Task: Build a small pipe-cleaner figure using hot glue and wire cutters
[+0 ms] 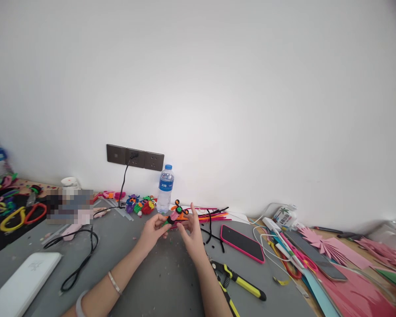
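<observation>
A small fuzzy figure, apparently of pipe cleaners, has a pink and black body, green and orange parts and two round black ends on top. It is tilted to the right in my left hand, whose thumb and fingers pinch its lower end. Close by on the right, my right hand has its index finger raised and its thumb apart, pointing toward the figure. Whether its lower fingers touch the figure is unclear. Behind the hands lies a bundle of pink, red and orange pipe cleaners, with black pieces beside it.
Yellow-and-black pliers and a pink-cased phone lie to the right. A water bottle stands by the wall near colourful fuzzy figures. A black cable and a white slab are left; papers are far right.
</observation>
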Demonstrator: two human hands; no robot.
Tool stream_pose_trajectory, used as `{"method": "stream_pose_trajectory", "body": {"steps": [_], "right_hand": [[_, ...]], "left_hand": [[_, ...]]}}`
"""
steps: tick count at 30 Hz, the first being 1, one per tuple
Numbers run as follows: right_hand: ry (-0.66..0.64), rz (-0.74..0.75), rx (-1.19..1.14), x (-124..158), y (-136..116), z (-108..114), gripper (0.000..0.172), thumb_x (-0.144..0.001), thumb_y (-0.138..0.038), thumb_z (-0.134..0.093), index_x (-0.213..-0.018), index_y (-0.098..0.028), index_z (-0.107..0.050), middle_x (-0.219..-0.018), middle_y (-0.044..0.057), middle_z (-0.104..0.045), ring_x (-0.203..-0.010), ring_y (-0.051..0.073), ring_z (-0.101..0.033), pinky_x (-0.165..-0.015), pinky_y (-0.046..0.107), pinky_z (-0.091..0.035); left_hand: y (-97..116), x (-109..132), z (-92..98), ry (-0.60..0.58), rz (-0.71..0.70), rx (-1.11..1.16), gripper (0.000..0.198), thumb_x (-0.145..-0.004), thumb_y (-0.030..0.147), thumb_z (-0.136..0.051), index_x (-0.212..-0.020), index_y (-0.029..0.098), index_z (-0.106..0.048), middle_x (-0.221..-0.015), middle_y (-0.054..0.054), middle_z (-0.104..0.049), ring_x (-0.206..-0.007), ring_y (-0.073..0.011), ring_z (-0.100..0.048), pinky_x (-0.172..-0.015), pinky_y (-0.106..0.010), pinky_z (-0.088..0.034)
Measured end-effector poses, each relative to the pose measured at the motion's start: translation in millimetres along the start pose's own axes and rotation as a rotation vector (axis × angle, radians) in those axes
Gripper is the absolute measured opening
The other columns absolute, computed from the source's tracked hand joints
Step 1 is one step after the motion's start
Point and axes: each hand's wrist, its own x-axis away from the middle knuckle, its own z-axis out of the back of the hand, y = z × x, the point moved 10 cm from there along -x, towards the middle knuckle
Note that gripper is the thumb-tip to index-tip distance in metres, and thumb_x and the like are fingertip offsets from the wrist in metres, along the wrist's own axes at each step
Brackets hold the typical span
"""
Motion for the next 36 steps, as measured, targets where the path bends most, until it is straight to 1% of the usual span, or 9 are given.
{"method": "stream_pose_trajectory", "body": {"steps": [2, 5, 7, 11, 13, 18, 28, 32, 36], "right_hand": [[0.032, 0.021, -0.025, -1, 1, 3, 0.076, -0.087, -0.037, -0.059, -0.150, -0.027, -0.018, -0.107, 0.008, -0.061, -0.077, 0.018, -0.062, -0.074, 0.035, -0.050], [0.110, 0.042, -0.025, -2, 5, 12, 0.071, -0.089, -0.037, -0.055, -0.149, -0.026, -0.018, -0.106, 0.009, -0.061, -0.077, 0.018, -0.061, -0.073, 0.035, -0.049], [0.151, 0.037, -0.010, -3, 9, 18, 0.068, -0.090, -0.036, -0.054, -0.148, -0.025, -0.021, -0.106, 0.009, -0.061, -0.075, 0.017, -0.060, -0.072, 0.035, -0.048], [0.156, 0.013, -0.004, -3, 15, 19, 0.064, -0.090, -0.036, -0.052, -0.147, -0.024, -0.023, -0.106, 0.009, -0.061, -0.075, 0.017, -0.060, -0.071, 0.035, -0.048], [0.138, 0.002, -0.003, -2, 15, 16, 0.064, -0.090, -0.036, -0.053, -0.146, -0.024, -0.024, -0.105, 0.009, -0.061, -0.076, 0.018, -0.060, -0.071, 0.035, -0.048], [0.093, -0.012, 0.015, 0, 10, 8, 0.062, -0.089, -0.035, -0.053, -0.145, -0.022, -0.028, -0.102, 0.010, -0.062, -0.076, 0.019, -0.059, -0.070, 0.035, -0.048], [0.063, -0.061, 0.051, 1, 12, 4, 0.060, -0.088, -0.034, -0.052, -0.142, -0.020, -0.032, -0.101, 0.010, -0.062, -0.074, 0.021, -0.059, -0.070, 0.036, -0.048], [0.068, -0.064, 0.054, 2, 11, 4, 0.060, -0.086, -0.035, -0.054, -0.141, -0.019, -0.034, -0.100, 0.010, -0.063, -0.071, 0.020, -0.059, -0.068, 0.036, -0.049], [0.051, -0.079, 0.057, 2, 11, 2, 0.053, -0.087, -0.036, -0.054, -0.135, -0.019, -0.040, -0.097, 0.008, -0.064, -0.068, 0.019, -0.058, -0.067, 0.034, -0.049]], "left_hand": [[-4, 2, -0.7, 0.018, 0.081, 0.112, 0.033, -0.065, 0.037, -0.080, -0.079, 0.018, -0.057, -0.055, 0.005, -0.059, -0.050, -0.0103, -0.054, -0.049, -0.021, -0.047], [-9, 4, -4.0, 0.022, 0.178, 0.300, 0.031, -0.068, 0.033, -0.080, -0.085, 0.017, -0.059, -0.075, -0.001, -0.068, -0.051, -0.0076, -0.053, -0.050, -0.019, -0.048], [-12, 4, -4.1, 0.032, 0.215, 0.410, 0.028, -0.071, 0.028, -0.079, -0.085, 0.017, -0.058, -0.087, -0.004, -0.070, -0.052, -0.0061, -0.053, -0.051, -0.019, -0.048], [-14, 2, -1.9, 0.048, 0.245, 0.560, 0.022, -0.077, 0.023, -0.074, -0.088, 0.019, -0.055, -0.095, -0.005, -0.069, -0.053, -0.0055, -0.053, -0.044, -0.016, -0.043], [-14, 1, -2.7, 0.035, 0.253, 0.606, 0.019, -0.080, 0.025, -0.071, -0.088, 0.019, -0.055, -0.093, -0.004, -0.067, -0.050, -0.0048, -0.050, -0.041, -0.016, -0.039], [-13, 1, -9.3, -0.022, 0.280, 0.733, 0.019, -0.090, 0.031, -0.058, -0.080, 0.017, -0.051, -0.066, 0.004, -0.054, -0.041, -0.0031, -0.040, -0.041, -0.016, -0.037], [-21, 2, -8.3, -0.031, 0.335, 0.822, 0.042, -0.102, 0.034, -0.028, -0.064, 0.019, -0.038, -0.045, 0.010, -0.029, -0.032, -0.0042, -0.027, -0.037, -0.017, -0.027], [-20, 1, -7.9, -0.035, 0.326, 0.808, 0.043, -0.101, 0.037, -0.030, -0.064, 0.019, -0.039, -0.044, 0.010, -0.027, -0.032, -0.0047, -0.025, -0.036, -0.017, -0.026], [-19, 0, -9.5, -0.050, 0.289, 0.720, 0.036, -0.096, 0.041, -0.046, -0.068, 0.018, -0.044, -0.051, 0.008, -0.039, -0.038, -0.0040, -0.032, -0.040, -0.017, -0.031]]}}
